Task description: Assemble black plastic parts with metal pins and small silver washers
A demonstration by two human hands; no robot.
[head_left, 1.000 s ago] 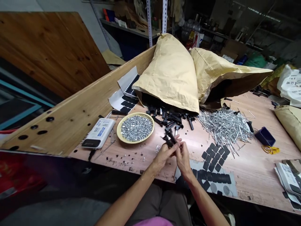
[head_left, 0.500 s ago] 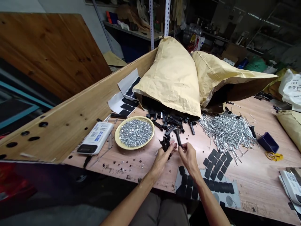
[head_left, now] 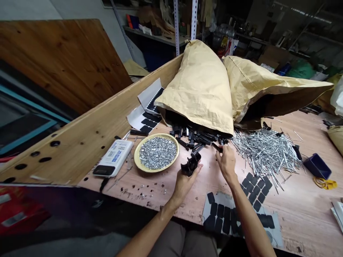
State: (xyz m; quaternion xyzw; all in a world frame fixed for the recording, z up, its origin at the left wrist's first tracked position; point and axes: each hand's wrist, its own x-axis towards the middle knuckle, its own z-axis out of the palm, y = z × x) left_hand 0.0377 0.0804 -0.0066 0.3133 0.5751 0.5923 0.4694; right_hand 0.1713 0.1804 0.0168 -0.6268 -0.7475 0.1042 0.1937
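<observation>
the left hand (head_left: 185, 182) grasps a curved black plastic cluster (head_left: 190, 165) below frame centre; the right hand (head_left: 227, 162) touches an oblong black plastic piece (head_left: 215, 146) up-right of it, grip unclear; a round yellow bowl (head_left: 137, 162) sits centre-left.

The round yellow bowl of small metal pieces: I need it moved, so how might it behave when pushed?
The round yellow bowl probably feels heavy, being full of small silvery metal pieces. Its wide, low shape should resist tipping, though a jolt might spill loose pieces.
</observation>
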